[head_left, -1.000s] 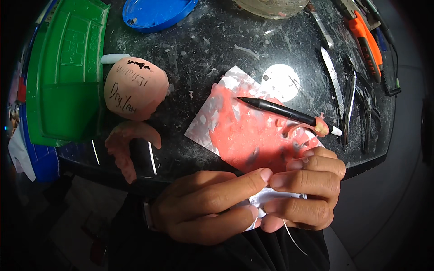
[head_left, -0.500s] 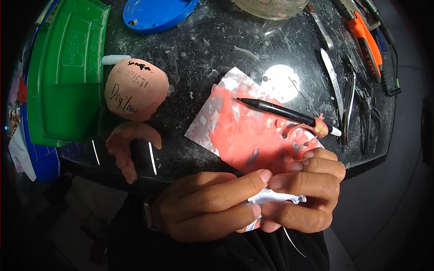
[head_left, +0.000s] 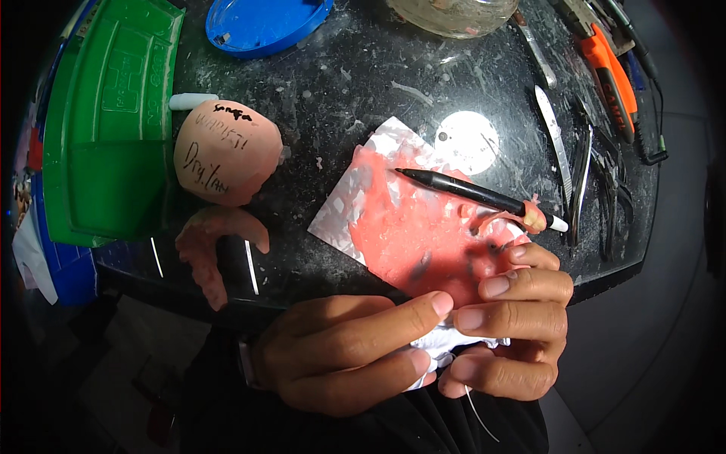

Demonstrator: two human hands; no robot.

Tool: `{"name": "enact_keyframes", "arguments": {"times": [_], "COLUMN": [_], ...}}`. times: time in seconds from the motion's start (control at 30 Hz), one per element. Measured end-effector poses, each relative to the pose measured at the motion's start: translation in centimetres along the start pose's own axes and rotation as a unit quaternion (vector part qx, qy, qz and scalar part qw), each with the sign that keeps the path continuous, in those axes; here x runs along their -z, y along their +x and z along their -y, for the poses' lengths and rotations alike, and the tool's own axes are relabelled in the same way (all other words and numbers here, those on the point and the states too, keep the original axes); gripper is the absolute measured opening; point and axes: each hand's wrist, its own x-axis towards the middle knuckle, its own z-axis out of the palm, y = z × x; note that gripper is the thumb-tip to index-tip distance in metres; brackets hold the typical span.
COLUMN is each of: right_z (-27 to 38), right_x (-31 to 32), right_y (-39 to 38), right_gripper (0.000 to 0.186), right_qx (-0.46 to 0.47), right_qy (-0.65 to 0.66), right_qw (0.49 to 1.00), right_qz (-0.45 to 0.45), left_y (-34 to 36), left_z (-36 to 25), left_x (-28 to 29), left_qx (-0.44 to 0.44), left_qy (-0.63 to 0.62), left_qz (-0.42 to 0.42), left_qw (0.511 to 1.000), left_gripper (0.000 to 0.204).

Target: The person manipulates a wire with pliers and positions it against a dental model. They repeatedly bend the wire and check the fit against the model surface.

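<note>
At the table's near edge, my left hand (head_left: pixel 348 352) pinches a crumpled white piece (head_left: pixel 440 342), cloth or paper. My right hand (head_left: pixel 518 325) has its fingers curled on the other side of the same piece. A thin pale strand (head_left: pixel 478 415) hangs below the right fingertips; its upper end is hidden. Just beyond the hands lies a white sheet (head_left: pixel 333 225) thickly smeared with pink material (head_left: pixel 401 234). Across this sheet rests a black pen-like tool (head_left: pixel 461 189), with a pinkish lump near its white end.
A pink rounded block (head_left: pixel 227 155) with handwriting stands at left, above a pink horseshoe-shaped piece (head_left: pixel 215 234). Beside them is a green bin (head_left: pixel 113 129). A blue lid (head_left: pixel 268 26) and a glass jar (head_left: pixel 457 17) lie farther back. Metal tools (head_left: pixel 556 140) and an orange-handled cutter (head_left: pixel 609 83) are at right.
My right hand's lower fingers have shifted down and parted from the upper ones, showing more of the white piece. The strand's lower end has swung down and slightly left.
</note>
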Motion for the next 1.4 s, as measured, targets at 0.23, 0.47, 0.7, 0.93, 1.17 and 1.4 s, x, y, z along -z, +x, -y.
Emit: {"name": "enact_keyframes", "arguments": {"times": [0.23, 0.47, 0.7, 0.93, 1.17, 1.4], "right_z": [1.4, 0.0, 0.2, 1.1, 2.0, 2.4], "right_x": [-0.6, 0.5, 0.6, 1.0, 0.5, 0.7], "right_y": [0.5, -1.2, -0.9, -0.7, 0.2, -0.4], "right_gripper": [0.018, 0.027, 0.028, 0.026, 0.021, 0.022], "right_qx": [-0.104, -0.021, -0.020, -0.017, -0.059, -0.016], "right_qy": [0.023, 0.015, 0.035, -0.070, -0.097, -0.097], "right_qw": [0.992, 0.999, 0.999, 0.997, 0.988, 0.988], "right_qz": [-0.067, 0.027, 0.003, 0.030, -0.103, -0.121], "left_y": [0.0, 0.1, 0.4, 0.2, 2.2, 3.4], "left_z": [0.2, 0.0, 0.0, -0.2, -1.1, -2.4], "left_x": [0.3, 0.5, 1.1, 1.6, 3.4, 4.0], "left_qx": [-0.016, 0.004, 0.003, 0.030, 0.092, 0.079], "left_qy": [-0.007, -0.002, -0.017, -0.057, 0.032, 0.114], "left_qz": [0.011, 0.003, 0.051, 0.084, 0.214, 0.211], "left_qw": [1.000, 1.000, 0.999, 0.994, 0.972, 0.967], "left_gripper": [0.020, 0.019, 0.019, 0.028, 0.063, 0.067]}}
